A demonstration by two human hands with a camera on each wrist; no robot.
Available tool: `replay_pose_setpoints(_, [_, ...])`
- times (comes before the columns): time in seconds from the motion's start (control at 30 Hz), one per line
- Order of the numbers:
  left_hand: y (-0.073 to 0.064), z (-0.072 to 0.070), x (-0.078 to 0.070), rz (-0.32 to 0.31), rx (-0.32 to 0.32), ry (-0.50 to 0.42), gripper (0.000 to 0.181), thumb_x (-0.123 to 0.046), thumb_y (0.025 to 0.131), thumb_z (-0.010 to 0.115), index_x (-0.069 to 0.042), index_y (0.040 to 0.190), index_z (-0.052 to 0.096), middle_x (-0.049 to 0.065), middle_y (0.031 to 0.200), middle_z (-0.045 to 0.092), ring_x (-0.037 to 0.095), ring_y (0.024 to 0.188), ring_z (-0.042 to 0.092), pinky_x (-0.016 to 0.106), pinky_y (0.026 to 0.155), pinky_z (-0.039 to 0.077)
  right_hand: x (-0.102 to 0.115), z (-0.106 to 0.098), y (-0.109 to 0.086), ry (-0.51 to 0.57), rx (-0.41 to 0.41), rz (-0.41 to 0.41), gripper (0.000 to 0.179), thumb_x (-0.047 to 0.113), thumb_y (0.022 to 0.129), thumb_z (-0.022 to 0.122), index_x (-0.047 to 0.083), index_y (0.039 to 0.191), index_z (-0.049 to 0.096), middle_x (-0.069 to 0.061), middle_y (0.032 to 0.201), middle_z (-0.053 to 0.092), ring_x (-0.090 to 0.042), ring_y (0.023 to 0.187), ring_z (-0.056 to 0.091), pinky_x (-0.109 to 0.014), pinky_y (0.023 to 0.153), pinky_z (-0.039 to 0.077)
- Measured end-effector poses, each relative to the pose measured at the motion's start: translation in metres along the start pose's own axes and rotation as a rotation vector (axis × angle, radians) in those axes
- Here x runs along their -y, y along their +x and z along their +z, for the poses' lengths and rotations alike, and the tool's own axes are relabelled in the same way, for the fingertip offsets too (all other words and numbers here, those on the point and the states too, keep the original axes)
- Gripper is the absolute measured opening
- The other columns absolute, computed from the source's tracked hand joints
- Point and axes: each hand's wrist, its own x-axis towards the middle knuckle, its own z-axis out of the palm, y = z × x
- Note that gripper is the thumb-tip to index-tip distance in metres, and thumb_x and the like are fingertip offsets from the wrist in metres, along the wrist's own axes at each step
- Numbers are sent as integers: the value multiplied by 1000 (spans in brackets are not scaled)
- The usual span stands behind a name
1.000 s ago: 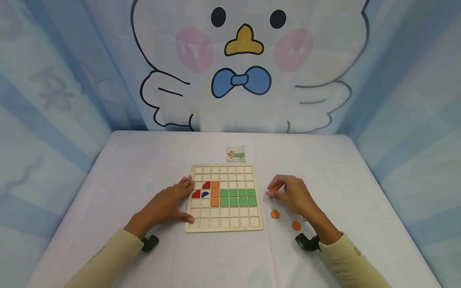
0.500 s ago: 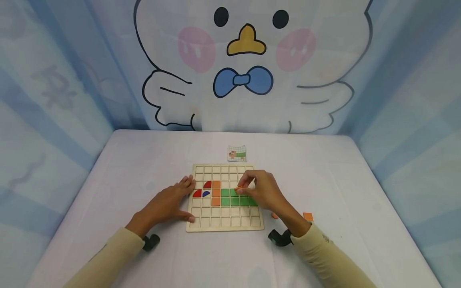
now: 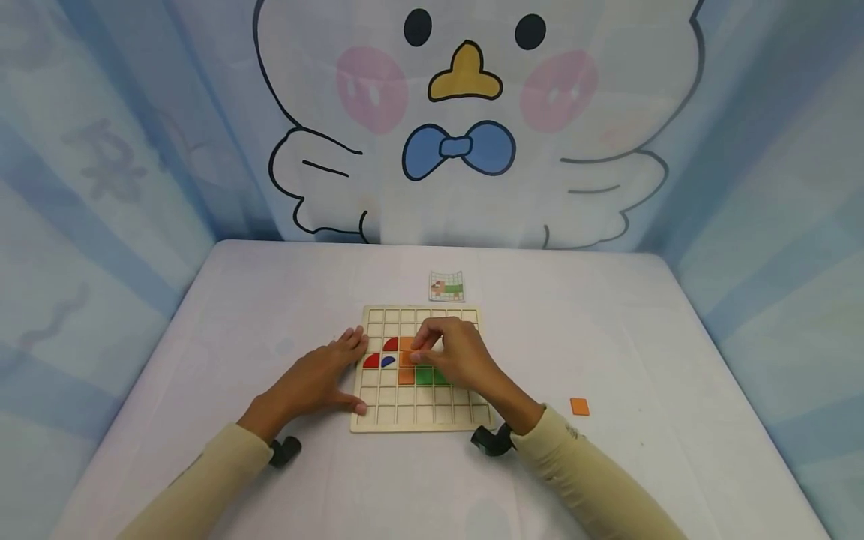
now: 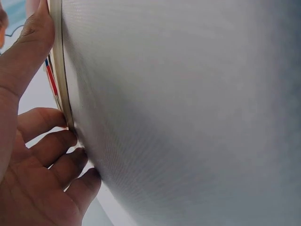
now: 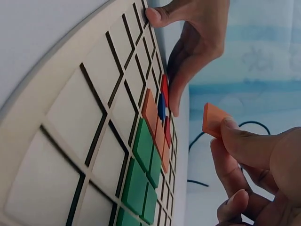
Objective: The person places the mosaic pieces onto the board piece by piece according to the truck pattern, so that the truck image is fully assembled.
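A wooden grid board point(image 3: 418, 417) lies on the table. My left hand point(image 3: 313, 381) rests at its left edge, fingers spread toward the upper side and thumb near the lower corner. Above the board, my right hand point(image 3: 459, 355) pinches an orange tile point(image 5: 215, 120) between thumb and fingers. The right wrist view shows this tile raised off the board. Set in the grid are two red quarter-round pieces point(image 3: 371, 361), a blue half-round piece point(image 3: 388, 361), a column of orange squares point(image 3: 406, 377) and green squares point(image 3: 424, 376). The right hand and forearm hide some green squares.
A small picture card point(image 3: 446, 286) with a printed grid stands behind the board. One loose orange square point(image 3: 579, 406) lies on the white table point(image 3: 641, 337) to the right. A curtain point(image 3: 466, 210) with a cartoon bird hangs behind the table.
My right hand has carried an orange tile leftward from the table right of the board to over the orange column. The right arm now covers where the orange discs lay. The left hand stays put.
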Motion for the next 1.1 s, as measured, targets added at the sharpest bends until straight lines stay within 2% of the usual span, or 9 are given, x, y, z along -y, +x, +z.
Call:
replay_pose_setpoints(0.13, [0, -1, -1, 3, 2, -5, 119, -59, 75, 90, -4, 165, 35, 17, 176, 24, 40, 163, 26, 64, 125, 35, 4, 7, 5, -8, 19, -10, 15, 21, 87, 89, 22, 85, 75, 9, 79, 73, -14, 82, 67, -31, 75, 48])
replay_pose_setpoints(0.3, [0, -3, 0, 19, -6, -8, 119, -58, 75, 91, -2, 164, 35, 19, 175, 25, 41, 162, 27, 64, 125, 35, 7, 17, 11, -25, 72, -13, 13, 21, 89, 88, 21, 85, 75, 9, 79, 73, -10, 80, 66, -29, 75, 48])
replay_pose_setpoints(0.53, [-1, -1, 2, 25, -10, -16, 119, -57, 74, 91, -2, 164, 35, 19, 175, 24, 41, 162, 27, 63, 125, 35, 10, 33, 15, -69, 131, -20, 14, 21, 89, 88, 19, 85, 75, 8, 81, 71, -8, 73, 60, -25, 65, 47])
replay_pose_setpoints(0.83, [0, -1, 0, 23, -13, -19, 119, -56, 74, 91, -2, 164, 36, 19, 175, 25, 41, 162, 28, 63, 124, 36, 9, 44, 13, -189, 117, -34, 15, 18, 89, 88, 16, 81, 76, 8, 73, 67, -6, 66, 58, -23, 59, 45])
replay_pose_setpoints(1.1, [-1, -1, 0, 29, -21, -7, 118, -55, 74, 92, -1, 164, 36, 19, 174, 26, 41, 162, 29, 62, 125, 36, 8, 40, 11, -189, 126, -56, 12, 19, 90, 87, 18, 86, 76, 9, 76, 67, -6, 70, 58, -24, 64, 46])
